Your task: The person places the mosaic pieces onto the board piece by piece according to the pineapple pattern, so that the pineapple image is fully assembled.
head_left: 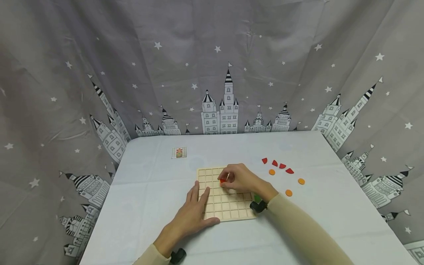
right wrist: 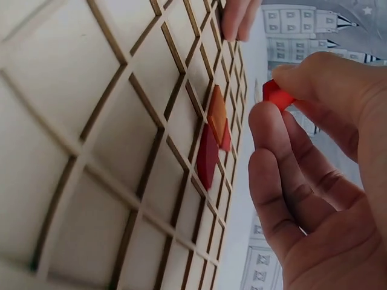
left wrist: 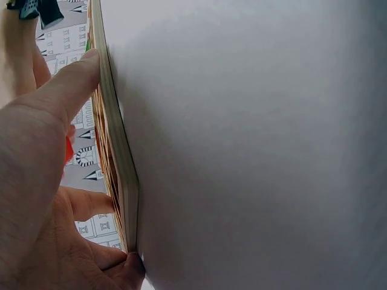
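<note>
A wooden grid board lies on the white table in front of me. My left hand rests along its left and near edges, fingers spread and fairly straight; the left wrist view shows thumb and fingertips against the board's rim. Above the board's upper part, my right hand pinches a small red piece between thumb and fingertips, apart from the grid. Within the grid cells sit an orange piece and a dark red piece, with a sliver of another red piece beside them.
Right of the board lie several red wedge pieces and three orange discs. A green piece shows partly beneath my right wrist. At the back left is a small gridded picture card. A grey curtain hangs behind the table.
</note>
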Tool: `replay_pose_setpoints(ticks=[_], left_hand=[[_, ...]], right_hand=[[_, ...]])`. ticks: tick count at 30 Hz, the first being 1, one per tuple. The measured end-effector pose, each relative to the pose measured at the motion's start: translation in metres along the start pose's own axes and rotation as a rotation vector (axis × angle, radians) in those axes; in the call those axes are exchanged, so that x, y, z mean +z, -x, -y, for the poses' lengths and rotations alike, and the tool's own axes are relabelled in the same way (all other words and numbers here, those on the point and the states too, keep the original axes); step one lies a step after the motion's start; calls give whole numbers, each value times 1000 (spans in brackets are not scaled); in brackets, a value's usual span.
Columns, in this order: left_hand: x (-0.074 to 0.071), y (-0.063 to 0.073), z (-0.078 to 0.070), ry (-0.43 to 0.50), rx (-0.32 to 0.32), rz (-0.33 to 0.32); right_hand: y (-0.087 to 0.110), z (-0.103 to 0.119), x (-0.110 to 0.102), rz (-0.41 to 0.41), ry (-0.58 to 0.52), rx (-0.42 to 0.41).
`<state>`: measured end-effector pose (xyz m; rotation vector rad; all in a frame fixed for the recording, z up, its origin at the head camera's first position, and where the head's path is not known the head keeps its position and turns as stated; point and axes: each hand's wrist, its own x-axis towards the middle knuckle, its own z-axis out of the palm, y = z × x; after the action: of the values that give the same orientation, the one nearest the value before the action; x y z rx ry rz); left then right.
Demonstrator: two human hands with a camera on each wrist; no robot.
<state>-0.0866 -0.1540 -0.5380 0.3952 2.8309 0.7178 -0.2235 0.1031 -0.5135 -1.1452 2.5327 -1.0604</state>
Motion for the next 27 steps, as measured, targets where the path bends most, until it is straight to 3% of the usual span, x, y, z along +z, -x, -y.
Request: replay_pose_setpoints(ticks=[10,18,27], left_hand=[[0,2,0,3,8,6],[-1,3,-1,10,7,3],[-1,2,-1,5,10,-8]], right_hand=[[-23,-4,22,23,7,-5],[-29,-3,24,19,45,-32],[-34,-1,28,32,128,-3]])
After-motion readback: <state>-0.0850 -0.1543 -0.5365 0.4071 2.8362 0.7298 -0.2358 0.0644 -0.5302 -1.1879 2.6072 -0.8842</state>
